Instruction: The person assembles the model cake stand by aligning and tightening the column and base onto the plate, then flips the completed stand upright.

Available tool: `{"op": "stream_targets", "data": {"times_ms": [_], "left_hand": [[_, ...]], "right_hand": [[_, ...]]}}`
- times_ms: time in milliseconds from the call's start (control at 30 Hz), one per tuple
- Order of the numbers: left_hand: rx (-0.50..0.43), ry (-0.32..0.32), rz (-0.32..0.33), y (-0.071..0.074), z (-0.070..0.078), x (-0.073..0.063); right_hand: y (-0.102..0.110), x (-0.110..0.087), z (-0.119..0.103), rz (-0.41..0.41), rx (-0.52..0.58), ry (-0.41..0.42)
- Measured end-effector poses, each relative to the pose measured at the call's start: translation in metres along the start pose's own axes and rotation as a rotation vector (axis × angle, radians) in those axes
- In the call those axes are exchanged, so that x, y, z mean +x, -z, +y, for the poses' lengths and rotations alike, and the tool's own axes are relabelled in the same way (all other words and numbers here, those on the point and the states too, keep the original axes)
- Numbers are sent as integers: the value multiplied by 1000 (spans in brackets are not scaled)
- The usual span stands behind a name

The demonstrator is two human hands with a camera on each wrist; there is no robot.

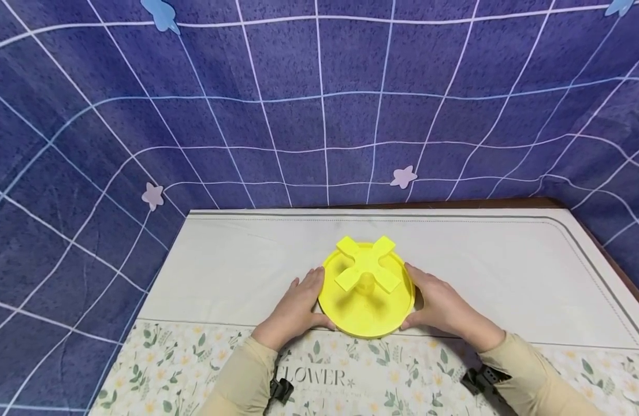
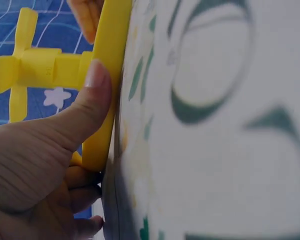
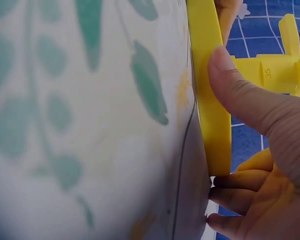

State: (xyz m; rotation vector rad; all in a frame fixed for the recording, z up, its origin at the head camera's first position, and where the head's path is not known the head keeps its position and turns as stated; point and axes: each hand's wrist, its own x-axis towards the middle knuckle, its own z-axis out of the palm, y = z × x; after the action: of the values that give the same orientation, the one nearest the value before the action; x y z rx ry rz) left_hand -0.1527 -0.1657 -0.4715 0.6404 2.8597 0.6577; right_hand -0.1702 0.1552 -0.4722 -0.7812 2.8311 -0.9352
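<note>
A yellow round plastic base [image 1: 368, 318] with a low raised rim stands on the table. From its middle rises a short post [image 2: 65, 64] topped by a four-armed cross [image 1: 368, 264]. My left hand [image 1: 298, 303] grips the base's left edge, thumb at the near side and fingers along the far side. On the opposite edge my right hand [image 1: 441, 303] holds it in the same way. Both wrist views show a thumb pressed on the outer side of the rim. The post bears small raised markings, in the right wrist view "35". The base's underside is hidden.
A white table cover [image 1: 236, 266] with a flowered band [image 1: 319, 358] along the near part lies under the base. Blue cloth [image 1: 350, 115] with a pale grid and stars hangs behind the table and at both sides. Black straps [image 1: 281, 390] sit at the wrists.
</note>
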Motion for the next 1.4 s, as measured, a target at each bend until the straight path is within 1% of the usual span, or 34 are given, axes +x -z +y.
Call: {"op": "stream_targets", "data": {"times_ms": [100, 200, 300, 433, 533, 633, 733, 867, 933, 1033, 1100, 1167, 1233, 1300, 1400], "left_hand": [[-23, -7, 6, 1, 1, -2], [-80, -10, 20, 3, 3, -6], [-177, -15, 49, 8, 5, -12], [-307, -9, 83, 17, 12, -21], [-370, 2, 100, 23, 17, -27], [-427, -3, 117, 26, 22, -31], [-505, -34, 126, 29, 25, -36], [-604, -84, 139, 32, 27, -41], [-609, -84, 161, 34, 27, -44], [-543, -72, 213, 35, 30, -48], [-491, -69, 256, 34, 31, -49], [-443, -82, 303, 32, 33, -51], [-417, -98, 347, 31, 34, -52], [-386, -108, 390, 31, 35, -53], [-349, -120, 437, 31, 37, -53]], "right_hand": [[1, -3, 1, 3, 5, -21], [5, -9, 0, 8, 31, -42], [12, -16, -3, 32, 103, -41], [21, -27, -8, 58, 232, -17], [25, -33, -13, 73, 300, -16], [26, -38, -16, 106, 337, -14], [26, -43, -19, 135, 371, -13], [27, -48, -23, 145, 441, -17], [29, -50, -27, 148, 481, -19], [34, -52, -32, 151, 541, -7], [37, -54, -34, 151, 555, -1], [41, -56, -35, 147, 559, 17], [43, -57, -35, 153, 566, 45], [41, -59, -33, 193, 554, 97], [33, -60, -31, 291, 501, 170]]}}
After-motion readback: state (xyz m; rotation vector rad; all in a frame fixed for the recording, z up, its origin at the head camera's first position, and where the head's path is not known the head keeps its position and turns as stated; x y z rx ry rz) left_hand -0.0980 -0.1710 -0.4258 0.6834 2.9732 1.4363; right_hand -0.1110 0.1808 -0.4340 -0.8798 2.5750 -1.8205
